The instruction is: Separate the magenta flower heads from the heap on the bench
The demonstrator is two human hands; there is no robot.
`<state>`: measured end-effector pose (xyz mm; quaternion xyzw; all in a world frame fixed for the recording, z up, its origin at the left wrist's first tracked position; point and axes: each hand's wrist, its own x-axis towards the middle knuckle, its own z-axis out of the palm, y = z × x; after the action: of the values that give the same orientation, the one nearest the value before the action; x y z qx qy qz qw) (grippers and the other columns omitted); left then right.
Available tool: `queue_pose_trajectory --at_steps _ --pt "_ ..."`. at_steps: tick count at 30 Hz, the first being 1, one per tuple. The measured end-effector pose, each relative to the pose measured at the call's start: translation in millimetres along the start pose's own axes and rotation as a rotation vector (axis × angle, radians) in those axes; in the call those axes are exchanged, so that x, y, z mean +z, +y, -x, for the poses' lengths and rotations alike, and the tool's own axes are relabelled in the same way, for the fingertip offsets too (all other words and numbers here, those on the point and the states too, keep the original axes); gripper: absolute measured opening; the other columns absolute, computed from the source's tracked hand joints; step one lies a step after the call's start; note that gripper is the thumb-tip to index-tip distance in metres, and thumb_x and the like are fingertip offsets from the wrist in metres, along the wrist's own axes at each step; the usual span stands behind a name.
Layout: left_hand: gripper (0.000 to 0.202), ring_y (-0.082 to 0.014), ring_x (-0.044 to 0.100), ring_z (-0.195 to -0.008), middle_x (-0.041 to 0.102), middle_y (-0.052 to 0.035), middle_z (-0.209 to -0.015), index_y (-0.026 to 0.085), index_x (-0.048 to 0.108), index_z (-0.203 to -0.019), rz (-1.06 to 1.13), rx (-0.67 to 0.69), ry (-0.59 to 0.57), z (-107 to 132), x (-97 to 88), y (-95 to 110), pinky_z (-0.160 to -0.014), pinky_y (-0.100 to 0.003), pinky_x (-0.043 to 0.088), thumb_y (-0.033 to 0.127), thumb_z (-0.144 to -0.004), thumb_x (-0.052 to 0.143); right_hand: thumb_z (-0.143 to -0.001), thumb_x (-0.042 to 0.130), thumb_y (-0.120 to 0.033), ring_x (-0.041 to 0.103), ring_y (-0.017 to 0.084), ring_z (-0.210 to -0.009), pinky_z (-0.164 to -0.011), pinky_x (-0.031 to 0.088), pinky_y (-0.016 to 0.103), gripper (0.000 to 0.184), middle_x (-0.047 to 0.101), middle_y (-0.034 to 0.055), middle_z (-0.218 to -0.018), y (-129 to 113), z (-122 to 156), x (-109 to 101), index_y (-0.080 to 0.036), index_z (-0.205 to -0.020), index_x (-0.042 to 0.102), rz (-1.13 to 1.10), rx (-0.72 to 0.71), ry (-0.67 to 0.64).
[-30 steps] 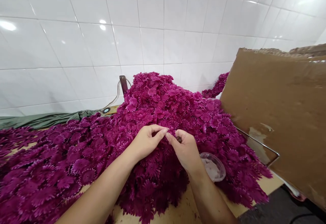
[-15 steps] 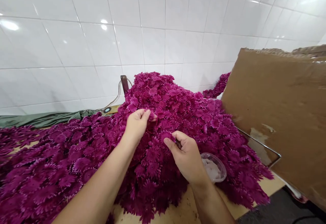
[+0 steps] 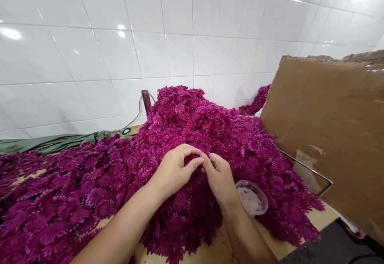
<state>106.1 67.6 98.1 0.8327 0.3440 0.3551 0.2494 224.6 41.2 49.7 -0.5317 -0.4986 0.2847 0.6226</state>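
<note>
My left hand [image 3: 177,169] is closed in a pinch, its thumb and index fingertips meeting the fingertips of my right hand [image 3: 220,176]. My right hand is pinched too, fingers curled. Between them are the purple artificial flowers they held a moment earlier, now almost fully hidden by the fingers. Both hands are just above a large heap of purple artificial flowers [image 3: 192,122], flat rounds with fringed, pale-tipped petals. Close by my right wrist, a clear round plastic tub [image 3: 252,198] with whitish stuff inside sits against the heap.
More purple flowers [image 3: 60,208] spread left over a pale tabletop [image 3: 216,248]. A large brown cardboard sheet or box [image 3: 327,132] stands at the right, with a thin metal bar [image 3: 306,167] before it. Green cloth [image 3: 60,144] lies along the white tiled wall [image 3: 180,56].
My left hand has moved right and down from above the heap to meet my right hand. The purple flowers visible in both pinches are now covered by fingers. My right hand has barely shifted.
</note>
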Motion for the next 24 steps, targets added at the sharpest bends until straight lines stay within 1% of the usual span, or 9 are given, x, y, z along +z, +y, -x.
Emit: queue_pose_trajectory --at_steps 4,7,10,13,15,17,19,21,24 --pt "0.016 -0.0179 0.061 -0.08 0.069 -0.0041 -0.083 0.018 0.066 -0.081 0.229 -0.148 -0.048 -0.3 6.8 -0.3 -0.077 -0.029 0.045 0.023 -0.07 0.056 -0.075 0.042 -0.05 0.029 0.009 -0.051 -0.046 0.026 0.023 0.038 0.031 -0.0051 -0.053 1.9 -0.3 1.6 -0.019 -0.053 0.038 -0.11 0.026 -0.035" --pt "0.011 -0.0151 0.059 -0.062 0.066 -0.0019 -0.065 0.015 0.064 -0.07 0.352 -0.254 -0.004 -2.3 9.3 -2.0 -0.064 -0.027 0.046 0.023 -0.067 0.057 -0.077 0.04 -0.048 0.032 0.009 -0.052 -0.047 0.028 0.022 0.035 0.035 -0.0044 -0.056 1.4 3.3 3.5 -0.018 -0.059 0.042 -0.176 0.021 -0.087" --pt "0.011 -0.0107 0.051 -0.051 0.057 0.0022 -0.052 0.015 0.059 -0.057 0.427 -0.308 0.165 -7.3 8.6 -7.9 -0.056 -0.023 0.042 0.025 -0.062 0.06 -0.075 0.047 -0.041 0.034 0.009 -0.055 -0.051 0.032 0.022 0.026 0.037 -0.0045 -0.06 -3.0 9.5 6.0 -0.018 -0.064 0.045 -0.148 -0.019 -0.128" --pt "0.016 -0.0107 0.052 -0.051 0.056 0.0027 -0.052 0.015 0.054 -0.059 0.564 -0.346 0.384 -18.1 2.5 -21.4 -0.059 -0.025 0.044 0.031 -0.061 0.059 -0.073 0.051 -0.036 0.036 0.01 -0.056 -0.053 0.033 0.022 0.022 0.039 -0.0047 -0.059 -6.4 16.0 8.0 -0.018 -0.063 0.044 -0.137 -0.004 -0.148" --pt "0.017 -0.0141 0.058 -0.059 0.059 0.0003 -0.059 0.016 0.053 -0.066 0.585 -0.374 0.509 -26.9 -5.0 -31.9 -0.067 -0.03 0.046 0.032 -0.063 0.056 -0.072 0.051 -0.035 0.039 0.01 -0.057 -0.054 0.036 0.023 0.02 0.044 -0.0035 -0.06 -5.5 18.7 8.1 -0.018 -0.064 0.046 -0.162 0.033 -0.158" --pt "0.016 -0.0179 0.06 -0.076 0.063 -0.0035 -0.075 0.016 0.054 -0.074 0.487 -0.364 0.559 -33.7 -13.1 -38.9 -0.079 -0.035 0.045 0.024 -0.061 0.057 -0.071 0.053 -0.034 0.045 0.012 -0.062 -0.061 0.039 0.024 0.017 0.05 -0.0011 -0.065 -2.7 18.7 7.2 -0.017 -0.068 0.051 -0.18 0.053 -0.137" --pt "0.026 -0.0211 0.055 -0.098 0.062 -0.0075 -0.095 0.015 0.056 -0.083 0.296 -0.312 0.547 -35.3 -19.0 -39.2 -0.091 -0.037 0.039 0.014 -0.057 0.057 -0.069 0.056 -0.032 0.049 0.014 -0.069 -0.068 0.04 0.026 0.017 0.055 0.001 -0.072 0.5 16.4 5.6 -0.016 -0.074 0.056 -0.2 0.056 -0.087" --pt "0.033 -0.0223 0.048 -0.11 0.058 -0.0095 -0.108 0.015 0.059 -0.089 0.097 -0.226 0.477 -30.5 -21.1 -32.4 -0.097 -0.037 0.034 0.011 -0.057 0.055 -0.068 0.057 -0.032 0.05 0.014 -0.072 -0.07 0.041 0.027 0.019 0.057 0.0014 -0.075 2.3 13.5 4.4 -0.016 -0.079 0.057 -0.244 0.06 -0.069" --pt "0.022 -0.0212 0.055 -0.099 0.064 -0.0076 -0.1 0.016 0.062 -0.088 0.01 -0.139 0.229 -14.6 -16.6 -16.0 -0.092 -0.037 0.039 0.021 -0.07 0.05 -0.071 0.054 -0.033 0.05 0.014 -0.069 -0.068 0.041 0.026 0.018 0.056 0.0002 -0.073 2.7 11.0 4.3 -0.016 -0.079 0.055 -0.28 0.047 -0.104"
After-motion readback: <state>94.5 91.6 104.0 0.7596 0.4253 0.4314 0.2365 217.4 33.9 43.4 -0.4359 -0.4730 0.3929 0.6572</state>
